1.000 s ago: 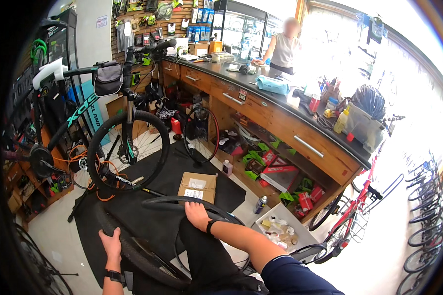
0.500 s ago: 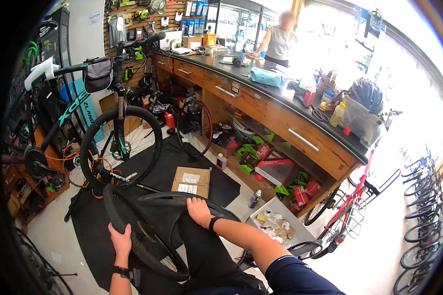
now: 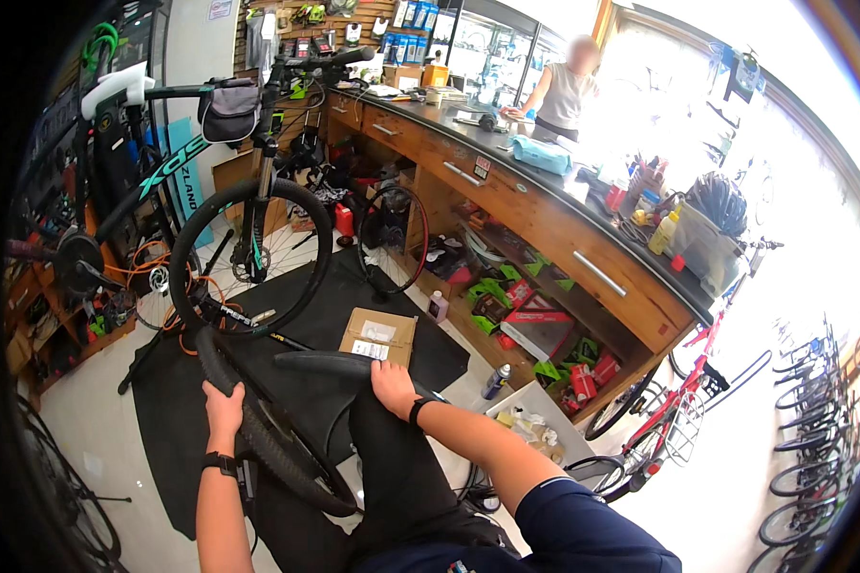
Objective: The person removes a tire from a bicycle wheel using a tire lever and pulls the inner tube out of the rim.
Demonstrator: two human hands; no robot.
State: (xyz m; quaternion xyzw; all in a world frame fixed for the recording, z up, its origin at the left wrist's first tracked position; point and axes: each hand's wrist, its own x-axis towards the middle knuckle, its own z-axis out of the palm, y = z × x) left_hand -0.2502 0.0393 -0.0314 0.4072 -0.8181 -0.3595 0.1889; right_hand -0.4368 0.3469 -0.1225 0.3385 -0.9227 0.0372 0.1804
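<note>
My left hand (image 3: 225, 409) is closed round the knobbly black tyre of a loose bicycle wheel (image 3: 291, 477). The wheel leans upright between my legs, tilted, its lower edge near my left thigh. Across my right knee lies a smooth, rounded black inner tube (image 3: 323, 364), looped and bending down beside the knee. My right hand (image 3: 393, 389) is closed over that tube on top of the knee. Its fingertips are partly hidden. Just beyond the tube, on the black mat (image 3: 177, 420), sits a cardboard box (image 3: 382, 332).
A bicycle (image 3: 186, 158) stands ahead on the left, its front wheel near mine. A wooden counter (image 3: 545, 224) runs along the right, with a person (image 3: 559, 95) behind it. By my right side are a spray can (image 3: 496, 381), a bin of scraps (image 3: 569, 435) and a red bicycle (image 3: 664, 406).
My left hand has moved up and away from me along with the wheel, which sits a little farther forward. My right hand stays on the inner tube over the knee. The view has shifted slightly.
</note>
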